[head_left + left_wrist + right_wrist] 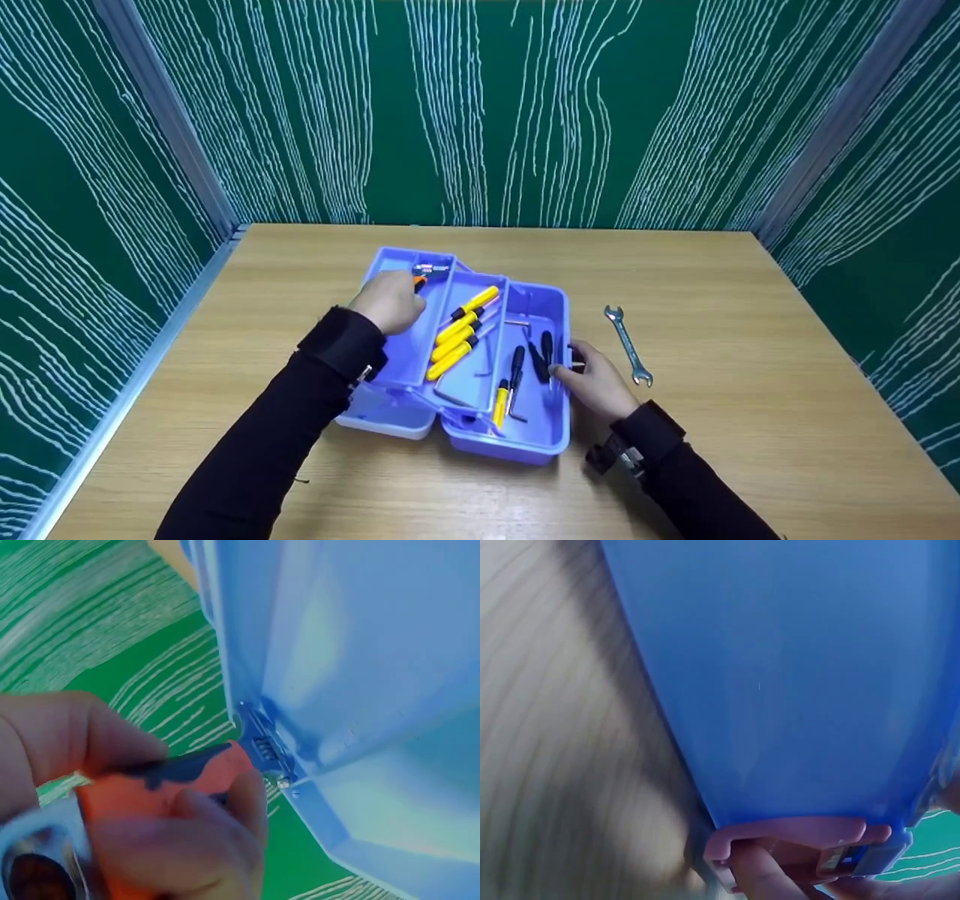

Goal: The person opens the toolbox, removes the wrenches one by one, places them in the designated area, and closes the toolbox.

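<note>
A purple-blue toolbox (553, 442) stands unfolded on the table, its trays spread leftward. My left hand (390, 300) grips an adjustable wrench (262, 746) by its orange-and-black handle, over the left tray (405, 356). In the left wrist view the wrench head is close to the tray's wall. My right hand (600, 386) holds the box's right wall, thumb over the rim and fingers at the pink latch (795, 829). Several yellow-handled screwdrivers (452, 360) and hex keys lie in the middle tray. Black-handled screwdrivers (517, 367) lie in the right compartment.
A double open-end wrench (628, 345) lies on the wooden table (697, 300), right of the toolbox. Green panels with white wavy lines (517, 112) enclose the table at the back and both sides.
</note>
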Action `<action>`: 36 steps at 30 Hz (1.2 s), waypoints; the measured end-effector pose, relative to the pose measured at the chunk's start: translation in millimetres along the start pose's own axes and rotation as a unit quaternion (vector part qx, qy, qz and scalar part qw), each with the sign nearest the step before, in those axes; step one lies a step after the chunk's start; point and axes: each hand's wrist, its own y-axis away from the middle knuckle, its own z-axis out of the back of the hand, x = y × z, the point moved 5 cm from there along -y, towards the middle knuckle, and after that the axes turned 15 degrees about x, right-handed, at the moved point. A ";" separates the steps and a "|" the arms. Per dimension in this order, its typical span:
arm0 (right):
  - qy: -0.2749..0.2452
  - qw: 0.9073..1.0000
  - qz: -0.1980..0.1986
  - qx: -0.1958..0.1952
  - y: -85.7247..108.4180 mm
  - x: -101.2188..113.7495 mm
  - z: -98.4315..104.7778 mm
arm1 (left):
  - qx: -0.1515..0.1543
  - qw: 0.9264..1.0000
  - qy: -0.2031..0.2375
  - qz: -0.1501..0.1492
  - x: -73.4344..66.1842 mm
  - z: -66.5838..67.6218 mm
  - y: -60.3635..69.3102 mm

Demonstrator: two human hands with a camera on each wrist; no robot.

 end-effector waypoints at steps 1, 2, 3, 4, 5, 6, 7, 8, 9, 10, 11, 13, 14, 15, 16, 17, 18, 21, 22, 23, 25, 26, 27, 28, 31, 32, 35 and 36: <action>-0.006 1.000 0.001 0.002 0.3 0.3 0.6 | -0.001 1.000 0.000 -0.001 -0.3 0.1 -0.2; -0.010 1.000 -0.001 0.003 0.0 0.3 1.4 | -0.002 1.000 0.001 -0.002 -0.3 0.1 -0.2; -0.015 1.000 -0.003 0.003 -0.1 0.4 2.2 | -0.002 1.000 0.005 -0.003 -0.1 0.1 0.0; -0.021 1.000 -0.005 0.004 -0.2 0.7 3.1 | -0.004 1.000 0.007 -0.005 0.0 0.0 0.1; -0.029 1.000 -0.007 0.005 -0.3 1.3 4.0 | -0.006 1.000 0.011 -0.009 0.1 0.0 0.6; -0.039 0.999 -0.009 0.006 -0.2 2.2 5.3 | -0.009 1.000 0.014 -0.013 0.2 0.1 1.3; -0.049 0.999 -0.010 0.006 0.2 3.7 6.7 | -0.014 1.000 0.018 -0.019 0.5 0.3 2.2; -0.055 0.998 -0.012 0.006 0.3 4.9 8.3 | -0.020 0.999 0.022 -0.024 0.8 0.7 3.1; -0.060 0.998 -0.014 0.006 0.9 6.7 10.1 | -0.027 0.999 0.025 -0.029 0.9 1.0 4.2; -0.066 0.998 -0.013 0.005 1.4 8.7 12.1 | -0.036 0.998 0.026 -0.035 0.5 1.2 5.7; -0.069 0.998 -0.014 0.006 2.1 11.2 13.9 | -0.047 0.998 0.029 -0.043 -0.2 1.4 7.4; -0.066 0.998 -0.011 0.001 3.4 16.7 17.8 | -0.077 0.995 0.032 -0.062 -2.6 1.0 11.3; -0.063 0.998 -0.006 -0.004 3.8 20.0 19.5 | -0.092 0.993 0.038 -0.069 -4.4 0.1 13.4; -0.064 0.998 0.001 -0.009 4.1 23.6 20.7 | -0.103 0.990 0.048 -0.078 -6.7 -1.5 15.8; -0.065 0.998 0.010 -0.014 4.4 27.4 21.6 | -0.114 0.988 0.060 -0.088 -9.5 -3.7 18.0; -0.064 0.998 0.020 -0.021 4.9 31.6 22.2 | -0.126 0.984 0.071 -0.100 -12.6 -6.4 20.0; -0.063 0.997 0.030 -0.028 5.1 35.7 22.4 | -0.136 0.981 0.081 -0.113 -16.1 -9.9 22.0; -0.062 0.996 0.058 -0.037 6.5 49.8 19.8 | -0.161 0.968 0.105 -0.164 -28.1 -23.4 29.0; -0.061 0.995 0.066 -0.037 6.6 54.3 18.3 | -0.170 0.962 0.108 -0.183 -32.4 -28.7 31.0; -0.061 0.995 0.073 -0.035 6.9 59.0 16.4 | -0.182 0.957 0.103 -0.203 -36.9 -34.0 33.6; -0.071 0.994 0.081 -0.024 6.7 67.6 11.6 | -0.192 0.947 0.103 -0.235 -45.9 -45.3 38.3; -0.079 0.993 0.083 -0.015 6.4 71.5 8.9 | -0.195 0.943 0.101 -0.249 -50.2 -51.3 39.9; -0.091 0.992 0.082 -0.004 5.9 74.6 5.9 | -0.197 0.941 0.098 -0.258 -54.4 -56.9 41.5; -0.106 0.991 0.080 0.005 5.2 77.2 2.9 | -0.200 0.939 0.093 -0.265 -58.4 -62.3 42.8; -0.154 0.985 0.074 0.033 3.0 82.8 -6.4 | -0.215 0.931 0.072 -0.285 -69.1 -77.1 45.2; -0.164 0.983 0.075 0.040 2.4 84.1 -9.2 | -0.221 0.929 0.064 -0.289 -72.0 -81.7 45.6; -0.182 0.979 0.079 0.049 0.7 85.9 -16.6 | -0.238 0.924 0.042 -0.296 -78.7 -94.0 45.0; -0.186 0.978 0.079 0.051 0.4 86.1 -18.8 | -0.238 0.925 0.038 -0.295 -80.2 -97.8 44.2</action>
